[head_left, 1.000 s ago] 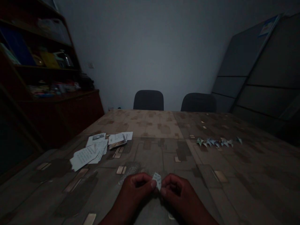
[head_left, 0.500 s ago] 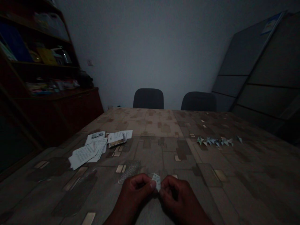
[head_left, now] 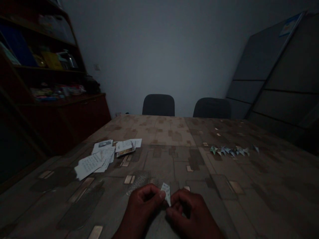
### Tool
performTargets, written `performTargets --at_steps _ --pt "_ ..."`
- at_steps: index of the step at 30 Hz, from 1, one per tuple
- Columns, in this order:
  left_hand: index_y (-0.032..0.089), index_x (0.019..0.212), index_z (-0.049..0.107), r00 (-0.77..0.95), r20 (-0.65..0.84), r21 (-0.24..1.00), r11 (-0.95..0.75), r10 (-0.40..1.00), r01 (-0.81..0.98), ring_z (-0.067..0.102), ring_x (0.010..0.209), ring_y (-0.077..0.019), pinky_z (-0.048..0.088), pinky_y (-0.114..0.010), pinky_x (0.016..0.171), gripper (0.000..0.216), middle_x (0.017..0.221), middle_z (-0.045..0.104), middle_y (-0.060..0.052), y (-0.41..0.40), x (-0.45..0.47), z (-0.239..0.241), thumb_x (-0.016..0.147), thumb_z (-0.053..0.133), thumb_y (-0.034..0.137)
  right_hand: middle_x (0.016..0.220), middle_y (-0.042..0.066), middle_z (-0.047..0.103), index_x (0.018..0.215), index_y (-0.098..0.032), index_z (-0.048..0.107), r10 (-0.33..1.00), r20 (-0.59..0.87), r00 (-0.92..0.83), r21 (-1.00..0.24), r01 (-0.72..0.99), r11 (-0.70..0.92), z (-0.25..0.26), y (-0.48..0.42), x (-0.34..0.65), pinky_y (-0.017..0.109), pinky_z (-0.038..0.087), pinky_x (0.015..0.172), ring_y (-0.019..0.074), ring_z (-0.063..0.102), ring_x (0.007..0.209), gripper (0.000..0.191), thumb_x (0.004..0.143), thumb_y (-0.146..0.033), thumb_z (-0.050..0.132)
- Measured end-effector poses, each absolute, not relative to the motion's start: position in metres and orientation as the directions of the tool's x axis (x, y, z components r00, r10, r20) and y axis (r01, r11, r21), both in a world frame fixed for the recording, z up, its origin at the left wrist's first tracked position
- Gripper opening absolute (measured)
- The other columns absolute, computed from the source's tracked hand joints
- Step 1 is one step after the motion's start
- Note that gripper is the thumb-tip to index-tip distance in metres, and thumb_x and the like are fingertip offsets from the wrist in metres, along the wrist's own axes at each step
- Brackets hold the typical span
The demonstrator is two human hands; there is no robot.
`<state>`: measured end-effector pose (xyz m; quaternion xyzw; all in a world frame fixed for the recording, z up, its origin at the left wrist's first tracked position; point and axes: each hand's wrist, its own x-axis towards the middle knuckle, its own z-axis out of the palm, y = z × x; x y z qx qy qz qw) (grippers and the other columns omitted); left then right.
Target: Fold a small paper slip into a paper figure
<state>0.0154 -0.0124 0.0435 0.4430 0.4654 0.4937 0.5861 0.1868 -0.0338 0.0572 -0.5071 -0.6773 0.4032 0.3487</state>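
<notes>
Small paper piece [head_left: 166, 193] is held just above the worktop [head_left: 174, 132], close to its near edge and about halfway along it. The left hand [head_left: 144, 205] has its fingers [head_left: 159, 196] shut tight on the left side of the paper. The right hand [head_left: 189, 212] has its fingers shut on the lower right side, so the two hands almost touch. I think it is held this way because it is so tiny that only fingertips can grip it, and two hands stop it from slipping. Loose white sheets [head_left: 97, 159] lie in a messy heap near the left edge, with a flat card or phone [head_left: 126, 152] on top at the far end. A row of little folded paper shapes [head_left: 230, 151] lies in a neat line toward the right edge, well apart from the hands, maybe to be out of the way. The sheets have lines of writing, but it is too dark and small to read. A blue label [head_left: 287, 25] on the grey panels [head_left: 274, 83] cannot be read either
</notes>
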Motion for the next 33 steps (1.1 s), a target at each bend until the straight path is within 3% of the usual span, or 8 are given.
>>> performTargets --at_steps 8,19,24,27,33 --pt "0.015 0.053 0.067 0.051 -0.114 0.985 0.119 0.992 -0.125 0.048 0.053 -0.0128 0.035 -0.025 0.055 0.026 0.051 0.058 0.002 -0.015 0.017 0.043 0.065 0.081 0.034 0.065 0.000 0.059 0.068 -0.017 0.061 0.969 0.117 -0.217 -0.864 0.459 0.207 0.050 -0.034 0.185 0.026 0.040 0.064 0.0167 0.058 0.064 0.010 0.076 -0.018 0.066" --pt "0.014 0.058 0.070 0.158 -0.200 0.909 0.243 0.967 -0.338 0.052 0.056 -0.0125 0.039 -0.024 0.058 0.037 0.056 0.063 0.000 -0.017 0.016 0.037 0.061 0.088 0.046 0.061 -0.001 0.054 0.066 -0.018 0.054 0.964 0.049 -0.262 -0.970 0.216 0.108 0.052 -0.033 0.185 0.024 0.034 0.058 0.0149 0.050 0.061 0.024 0.083 -0.034 0.059" --pt "0.014 0.063 0.072 0.222 -0.152 0.932 0.215 0.963 -0.293 0.053 0.056 -0.0116 0.040 -0.022 0.056 0.040 0.057 0.064 0.001 -0.014 0.018 0.039 0.059 0.089 0.050 0.061 -0.001 0.054 0.066 -0.017 0.055 0.963 0.054 -0.266 -0.983 0.157 0.098 0.055 -0.031 0.186 0.024 0.035 0.058 0.0146 0.050 0.061 0.032 0.084 -0.042 0.064" --pt "0.015 0.072 0.075 0.271 -0.130 0.949 0.199 0.954 -0.243 0.056 0.057 -0.0134 0.042 -0.023 0.057 0.037 0.062 0.067 -0.001 -0.013 0.019 0.039 0.055 0.091 0.044 0.063 0.000 0.056 0.068 -0.017 0.055 0.957 0.027 -0.289 -0.998 0.050 0.043 0.053 -0.031 0.186 0.025 0.037 0.062 0.0153 0.051 0.063 0.040 0.082 -0.053 0.068" --pt "0.014 0.058 0.069 0.159 -0.089 0.988 0.108 0.983 -0.114 0.056 0.058 -0.0155 0.041 -0.025 0.057 0.022 0.057 0.066 -0.001 -0.016 0.018 0.036 0.061 0.082 0.032 0.060 -0.001 0.056 0.068 -0.017 0.054 0.940 -0.001 -0.342 -0.999 -0.033 -0.013 0.046 -0.032 0.183 0.024 0.035 0.059 0.0135 0.050 0.059 0.050 0.080 -0.064 0.068"
